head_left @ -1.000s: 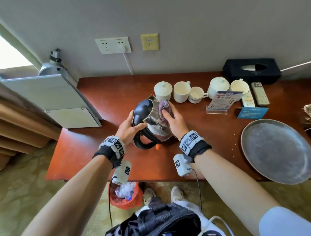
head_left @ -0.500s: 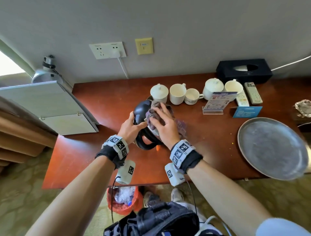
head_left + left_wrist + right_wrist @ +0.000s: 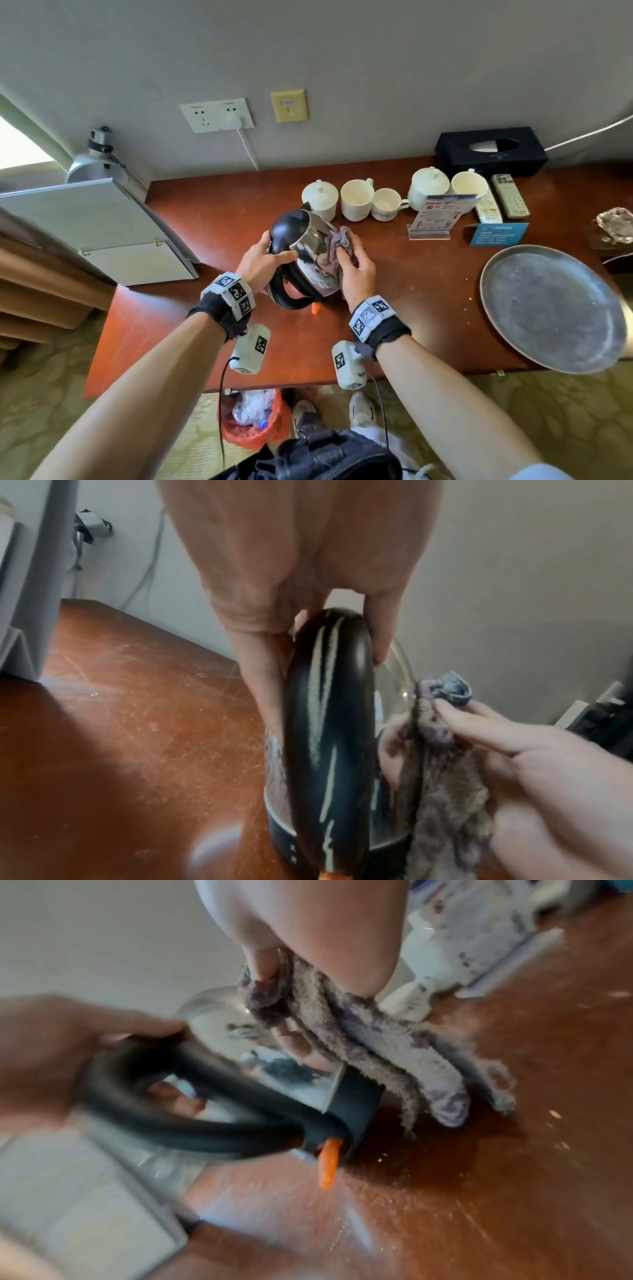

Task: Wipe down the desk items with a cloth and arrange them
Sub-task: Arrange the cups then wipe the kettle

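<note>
A steel kettle with black handle stands tilted on the desk, mottled cloth pressed against its side.

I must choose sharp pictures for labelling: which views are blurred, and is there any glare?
Head view: sharp, edges bent by the wide lens. Left wrist view: mostly clear, bright streaks of glare on the kettle handle. Right wrist view: strongly motion-blurred, the left hand smeared, the cloth soft.

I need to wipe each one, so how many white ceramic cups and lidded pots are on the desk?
5, in a back row: lidded pot, tall cup, small handled cup, lidded pot, open cup. Others may hide behind the sign.
</note>
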